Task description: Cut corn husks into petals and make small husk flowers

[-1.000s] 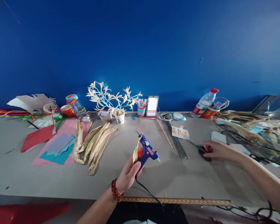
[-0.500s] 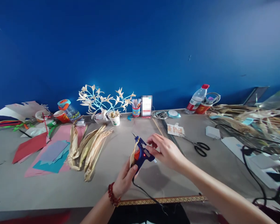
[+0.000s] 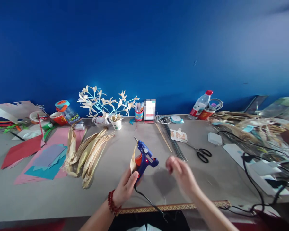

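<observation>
My left hand (image 3: 127,186) is wrapped round the handle of a blue glue gun (image 3: 146,157). Its metal nozzle points up and away to the left, and a small red light glows on its side. A pale strip of dried corn husk (image 3: 133,160) is held against the gun in the same hand. To the right, apart from the gun, my right hand (image 3: 183,173) is closed with curled fingers, smeared by motion. Whatever it may hold is hidden. A black cord (image 3: 148,199) hangs from the gun's handle.
Dried corn husks (image 3: 92,160) and coloured paper (image 3: 47,160) lie left. Husk flowers (image 3: 103,99) stand behind in a white cup (image 3: 116,123). Rightward are wires (image 3: 174,142), scissors (image 3: 203,155), a bottle (image 3: 200,106) and tangled black cables (image 3: 261,192).
My right hand has drawn back from the gun, rightward and down. The clear stick end at the gun's rear no longer shows. My left hand still holds gun and husk.
</observation>
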Tool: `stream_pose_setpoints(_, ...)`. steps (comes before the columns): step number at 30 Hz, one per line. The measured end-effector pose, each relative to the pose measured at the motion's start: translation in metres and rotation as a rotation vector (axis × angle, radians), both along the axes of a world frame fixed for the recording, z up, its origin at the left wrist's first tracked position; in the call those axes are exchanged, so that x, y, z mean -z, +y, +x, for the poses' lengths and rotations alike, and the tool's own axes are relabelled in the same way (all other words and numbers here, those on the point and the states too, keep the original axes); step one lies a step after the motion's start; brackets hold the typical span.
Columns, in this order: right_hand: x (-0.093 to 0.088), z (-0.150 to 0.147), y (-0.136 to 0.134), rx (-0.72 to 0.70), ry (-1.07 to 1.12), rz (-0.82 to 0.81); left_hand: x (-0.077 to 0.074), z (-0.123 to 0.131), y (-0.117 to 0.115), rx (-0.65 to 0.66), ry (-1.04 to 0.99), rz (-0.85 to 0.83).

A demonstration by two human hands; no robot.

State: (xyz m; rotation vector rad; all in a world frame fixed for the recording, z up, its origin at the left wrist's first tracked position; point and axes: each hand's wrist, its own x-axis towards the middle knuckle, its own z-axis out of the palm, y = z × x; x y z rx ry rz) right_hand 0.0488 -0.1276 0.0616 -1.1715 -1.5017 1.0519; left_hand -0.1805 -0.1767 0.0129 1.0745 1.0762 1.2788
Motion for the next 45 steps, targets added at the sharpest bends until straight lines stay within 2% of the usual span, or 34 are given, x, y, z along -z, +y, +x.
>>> stream_pose_setpoints(2,0.025,-0.026,-0.021,-0.182,0.087,-0.139,-0.003,0.000,0.001,0.043,0.056,0.044)
stream_pose_setpoints(4,0.045,-0.058,-0.033,-0.224,0.250,-0.132,-0.001,-0.001,0.001,0.050,0.099,0.079)
stream_pose_setpoints(5,0.053,-0.075,-0.035,-0.185,0.355,-0.090,0.002,-0.002,0.001,0.042,0.111,0.094)
stream_pose_setpoints(7,0.063,-0.102,-0.033,-0.131,0.402,-0.074,0.008,-0.002,0.002,0.016,0.131,0.115)
stream_pose_setpoints(10,0.065,-0.117,-0.025,-0.094,0.407,-0.066,0.010,0.000,0.004,-0.025,0.140,0.115)
stream_pose_setpoints(13,0.055,-0.091,-0.017,-0.052,0.399,-0.034,0.000,0.003,0.007,-0.013,0.097,0.024)
stream_pose_setpoints(15,0.046,-0.049,-0.008,0.016,0.362,-0.011,-0.009,0.003,0.009,0.002,0.083,-0.031)
stream_pose_setpoints(16,0.042,-0.023,-0.002,0.082,0.236,-0.018,-0.013,0.003,0.009,-0.002,0.092,-0.035)
stream_pose_setpoints(20,0.035,0.079,0.028,0.326,-0.024,0.014,-0.021,0.002,0.009,-0.025,0.102,-0.010)
stream_pose_setpoints(23,0.043,0.118,0.046,0.348,-0.027,-0.011,-0.020,0.004,0.008,0.016,0.073,-0.027)
stream_pose_setpoints(28,0.062,0.124,0.073,0.382,0.164,0.065,-0.015,0.004,0.009,0.049,0.094,-0.020)
stream_pose_setpoints(33,0.067,0.133,0.090,0.436,0.150,0.129,-0.013,0.000,0.011,0.018,0.105,-0.043)
stream_pose_setpoints(36,0.065,0.136,0.079,0.416,-0.026,0.164,-0.011,0.002,0.011,-0.012,0.069,-0.063)
stream_pose_setpoints(39,0.059,0.125,0.057,0.361,-0.224,0.224,-0.007,0.012,0.011,-0.040,-0.030,-0.126)
stream_pose_setpoints(42,0.047,0.108,0.040,0.454,-0.442,0.261,-0.005,0.029,0.013,-0.055,-0.188,-0.214)
stream_pose_setpoints(45,0.037,0.105,0.041,0.539,-0.704,0.326,-0.008,0.044,0.015,-0.005,-0.278,-0.206)
